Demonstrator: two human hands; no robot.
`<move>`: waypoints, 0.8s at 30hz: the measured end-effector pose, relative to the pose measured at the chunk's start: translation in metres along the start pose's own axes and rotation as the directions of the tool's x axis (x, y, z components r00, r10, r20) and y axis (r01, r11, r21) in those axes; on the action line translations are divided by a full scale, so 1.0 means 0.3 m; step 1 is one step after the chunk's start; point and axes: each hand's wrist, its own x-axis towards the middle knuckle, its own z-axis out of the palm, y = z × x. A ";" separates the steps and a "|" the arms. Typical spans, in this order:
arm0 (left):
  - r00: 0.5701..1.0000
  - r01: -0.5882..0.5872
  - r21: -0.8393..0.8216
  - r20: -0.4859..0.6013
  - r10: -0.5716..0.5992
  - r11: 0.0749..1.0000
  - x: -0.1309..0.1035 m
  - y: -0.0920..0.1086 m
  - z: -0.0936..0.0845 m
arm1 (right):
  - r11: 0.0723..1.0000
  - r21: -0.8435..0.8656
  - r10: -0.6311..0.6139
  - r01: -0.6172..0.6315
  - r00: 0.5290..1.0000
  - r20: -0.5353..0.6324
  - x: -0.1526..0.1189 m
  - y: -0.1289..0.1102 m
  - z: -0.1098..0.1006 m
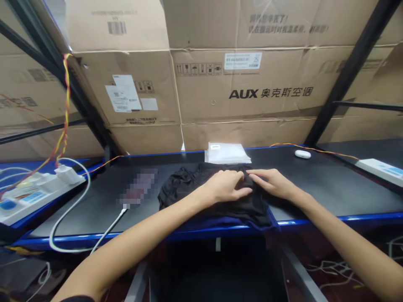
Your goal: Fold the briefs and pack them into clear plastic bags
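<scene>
Black cloth (181, 188) lies bunched at the middle of the dark table, near its front edge, with dark blue fabric (220, 222) showing under its lower side. My left hand (228, 186) rests on the cloth with its fingers curled; what they hold, if anything, is hidden. Close beside it on the right, my right hand (272, 181) touches the cloth with thumb and forefinger reaching left, slightly apart. Just behind the cloth sits a stack of white, flat packets (227, 153).
A blurred phone (138, 187) with a white cable lies left. Power strips stand at the far left (40, 191) and right (382, 170). A small white case (302, 154) sits back right. Cardboard (252, 100) and black rack posts stand behind the table (315, 184).
</scene>
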 end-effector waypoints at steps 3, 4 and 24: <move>0.999 0.021 0.028 -0.037 -0.020 0.999 0.001 -0.001 0.006 | 0.999 -0.016 -0.030 0.030 0.999 0.017 0.000 0.014 0.008; 0.998 0.037 0.025 -0.054 -0.036 0.999 -0.001 -0.003 0.006 | 0.999 -0.024 -0.046 0.046 0.999 0.021 0.000 0.021 0.012; 0.942 0.334 0.253 -0.094 -0.321 0.908 -0.315 -0.154 -0.098 | 0.977 -0.135 -0.158 0.168 0.984 0.083 -0.003 0.044 0.029</move>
